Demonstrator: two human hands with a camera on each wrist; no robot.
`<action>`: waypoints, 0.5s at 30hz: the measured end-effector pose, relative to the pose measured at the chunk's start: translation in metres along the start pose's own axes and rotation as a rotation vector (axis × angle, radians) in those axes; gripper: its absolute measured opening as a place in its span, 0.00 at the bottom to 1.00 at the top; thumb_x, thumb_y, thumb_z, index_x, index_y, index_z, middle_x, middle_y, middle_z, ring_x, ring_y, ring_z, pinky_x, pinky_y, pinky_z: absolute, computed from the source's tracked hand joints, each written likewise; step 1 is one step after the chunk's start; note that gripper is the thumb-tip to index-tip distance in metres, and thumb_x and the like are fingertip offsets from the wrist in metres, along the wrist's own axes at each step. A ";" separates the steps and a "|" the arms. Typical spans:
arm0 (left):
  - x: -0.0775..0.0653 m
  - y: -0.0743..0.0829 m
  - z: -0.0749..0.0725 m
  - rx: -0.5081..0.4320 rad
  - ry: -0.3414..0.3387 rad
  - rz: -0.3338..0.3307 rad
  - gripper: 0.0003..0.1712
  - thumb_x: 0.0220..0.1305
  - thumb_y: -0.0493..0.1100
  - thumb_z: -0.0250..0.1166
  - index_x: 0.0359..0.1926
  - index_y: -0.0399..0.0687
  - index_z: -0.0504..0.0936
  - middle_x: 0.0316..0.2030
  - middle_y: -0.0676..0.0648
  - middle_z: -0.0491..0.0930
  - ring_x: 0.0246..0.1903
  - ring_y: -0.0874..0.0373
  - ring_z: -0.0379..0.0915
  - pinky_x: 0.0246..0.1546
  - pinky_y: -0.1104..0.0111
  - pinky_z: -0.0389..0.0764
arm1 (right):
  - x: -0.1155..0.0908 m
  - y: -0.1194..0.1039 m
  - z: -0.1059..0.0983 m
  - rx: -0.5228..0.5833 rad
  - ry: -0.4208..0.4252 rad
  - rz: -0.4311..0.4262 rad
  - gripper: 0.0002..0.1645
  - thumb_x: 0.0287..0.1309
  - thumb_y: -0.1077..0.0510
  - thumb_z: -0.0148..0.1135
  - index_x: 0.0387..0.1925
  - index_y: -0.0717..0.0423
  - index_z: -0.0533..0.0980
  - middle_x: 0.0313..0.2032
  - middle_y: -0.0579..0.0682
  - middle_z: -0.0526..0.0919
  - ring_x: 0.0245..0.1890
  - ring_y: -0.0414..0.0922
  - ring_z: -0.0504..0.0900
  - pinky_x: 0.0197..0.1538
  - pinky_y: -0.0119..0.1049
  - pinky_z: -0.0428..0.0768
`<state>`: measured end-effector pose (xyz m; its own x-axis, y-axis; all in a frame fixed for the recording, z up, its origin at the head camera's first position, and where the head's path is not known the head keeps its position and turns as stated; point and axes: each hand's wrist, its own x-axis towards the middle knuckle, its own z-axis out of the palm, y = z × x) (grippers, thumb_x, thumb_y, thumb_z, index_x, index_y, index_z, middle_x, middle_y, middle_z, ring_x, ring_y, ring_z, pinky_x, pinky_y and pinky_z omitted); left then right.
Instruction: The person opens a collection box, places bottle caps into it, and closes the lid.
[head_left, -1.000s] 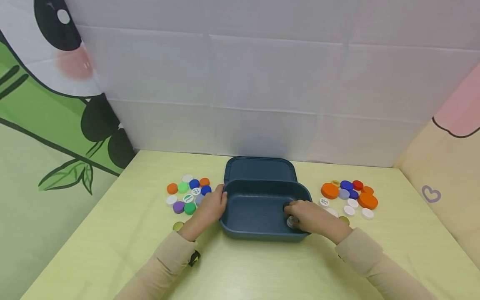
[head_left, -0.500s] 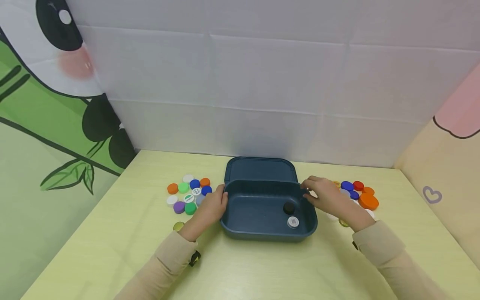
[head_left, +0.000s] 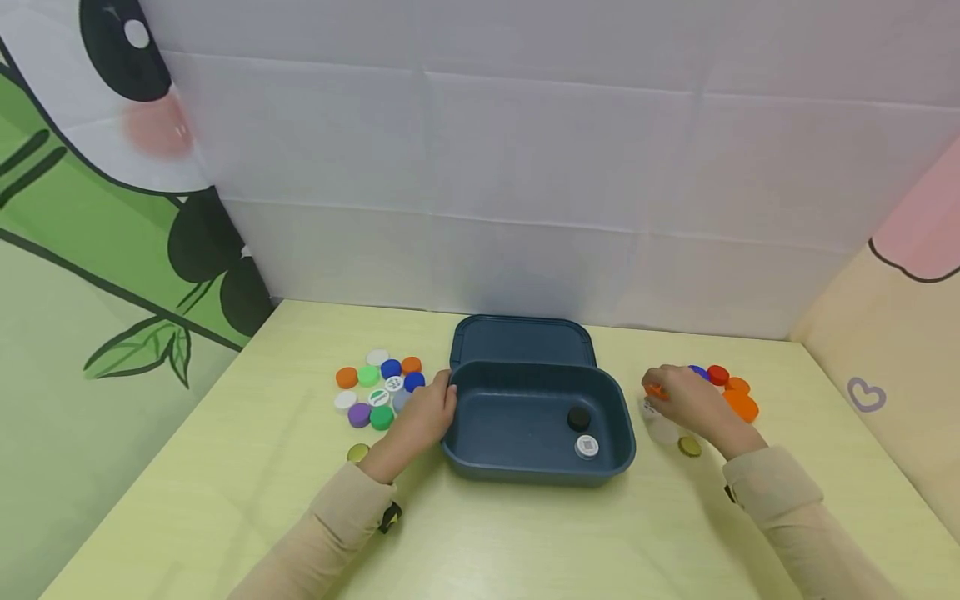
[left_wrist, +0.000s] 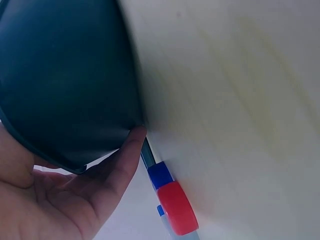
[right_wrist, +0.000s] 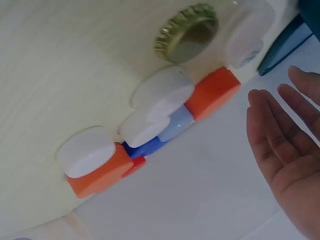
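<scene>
My left hand [head_left: 423,410] grips the left rim of a dark blue plastic box [head_left: 525,477], thumb over the edge and fingers along the outer wall in the left wrist view. Inside the box, toward its right end, lie a black bottle cap [head_left: 578,418] and a white bottle cap [head_left: 587,447]. My right hand [head_left: 686,398] hovers over the cap group at right, closest to a large orange cap [head_left: 656,391]. The right wrist view has its fingers nearly straight and apart from the orange cap [right_wrist: 216,93]. Beside this group lies a gold crown cap [head_left: 690,447].
A matching lid [head_left: 522,340] lies behind the box. Left of the box are several coloured caps, among them a purple cap [head_left: 359,415] and a green cap [head_left: 382,417]. A white sheet [head_left: 525,167] closes off the table's back.
My right hand released the white and black caps in the box, rose past its right rim and moved right to the caps there. The left hand has stayed on the rim.
</scene>
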<state>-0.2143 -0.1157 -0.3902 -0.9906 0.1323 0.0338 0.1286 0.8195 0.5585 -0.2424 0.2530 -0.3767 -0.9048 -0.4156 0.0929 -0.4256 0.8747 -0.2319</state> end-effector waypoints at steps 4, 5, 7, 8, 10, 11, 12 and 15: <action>0.000 0.000 0.000 -0.002 -0.003 -0.004 0.22 0.69 0.42 0.45 0.58 0.31 0.64 0.34 0.36 0.78 0.26 0.52 0.74 0.23 0.66 0.76 | -0.001 0.005 0.009 0.008 -0.037 0.022 0.12 0.50 0.62 0.64 0.38 0.62 0.78 0.35 0.55 0.82 0.33 0.48 0.78 0.40 0.46 0.78; 0.000 0.000 0.000 -0.003 -0.003 -0.006 0.22 0.69 0.42 0.45 0.58 0.31 0.64 0.34 0.36 0.78 0.26 0.53 0.74 0.23 0.66 0.75 | -0.001 0.005 0.011 0.009 -0.047 0.029 0.11 0.50 0.61 0.64 0.38 0.62 0.78 0.35 0.55 0.82 0.33 0.48 0.78 0.40 0.46 0.78; 0.000 -0.001 0.001 -0.005 -0.006 -0.010 0.22 0.69 0.42 0.45 0.58 0.32 0.64 0.34 0.37 0.78 0.26 0.53 0.74 0.22 0.66 0.75 | -0.001 0.005 0.013 -0.008 -0.068 0.040 0.11 0.51 0.62 0.63 0.38 0.61 0.78 0.35 0.55 0.82 0.32 0.49 0.78 0.40 0.46 0.77; 0.000 -0.001 0.001 -0.007 -0.008 -0.011 0.22 0.69 0.42 0.45 0.59 0.32 0.64 0.33 0.37 0.78 0.25 0.53 0.74 0.22 0.67 0.75 | -0.001 0.005 0.014 -0.020 -0.073 0.046 0.10 0.51 0.62 0.63 0.37 0.61 0.78 0.35 0.54 0.82 0.32 0.49 0.78 0.41 0.46 0.78; 0.001 -0.001 0.001 -0.011 -0.013 -0.017 0.22 0.69 0.42 0.45 0.59 0.32 0.63 0.32 0.38 0.77 0.25 0.54 0.73 0.21 0.68 0.74 | -0.001 0.004 0.015 -0.046 -0.079 0.045 0.09 0.50 0.63 0.63 0.36 0.61 0.78 0.34 0.55 0.82 0.32 0.50 0.79 0.41 0.47 0.78; 0.001 -0.001 0.001 -0.012 -0.015 -0.018 0.23 0.69 0.42 0.45 0.59 0.33 0.63 0.31 0.39 0.77 0.24 0.54 0.73 0.21 0.68 0.73 | -0.002 0.003 0.015 -0.058 -0.080 0.042 0.09 0.50 0.63 0.63 0.36 0.60 0.78 0.34 0.55 0.82 0.32 0.50 0.79 0.41 0.47 0.78; 0.001 -0.001 0.001 -0.012 -0.015 -0.019 0.23 0.69 0.42 0.45 0.59 0.33 0.63 0.31 0.39 0.77 0.24 0.54 0.73 0.21 0.69 0.73 | -0.002 0.003 0.015 -0.070 -0.078 0.037 0.09 0.49 0.64 0.64 0.36 0.60 0.79 0.34 0.55 0.83 0.32 0.50 0.79 0.41 0.47 0.78; 0.001 -0.001 0.001 -0.013 -0.017 -0.020 0.23 0.69 0.42 0.45 0.60 0.33 0.63 0.28 0.41 0.76 0.23 0.55 0.72 0.20 0.69 0.72 | -0.002 0.001 0.015 -0.078 -0.078 0.034 0.09 0.49 0.64 0.64 0.36 0.60 0.79 0.34 0.55 0.83 0.31 0.50 0.79 0.41 0.47 0.78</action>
<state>-0.2157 -0.1159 -0.3921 -0.9920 0.1259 0.0087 0.1083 0.8146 0.5699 -0.2407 0.2514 -0.3914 -0.9160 -0.4011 0.0101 -0.3976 0.9040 -0.1573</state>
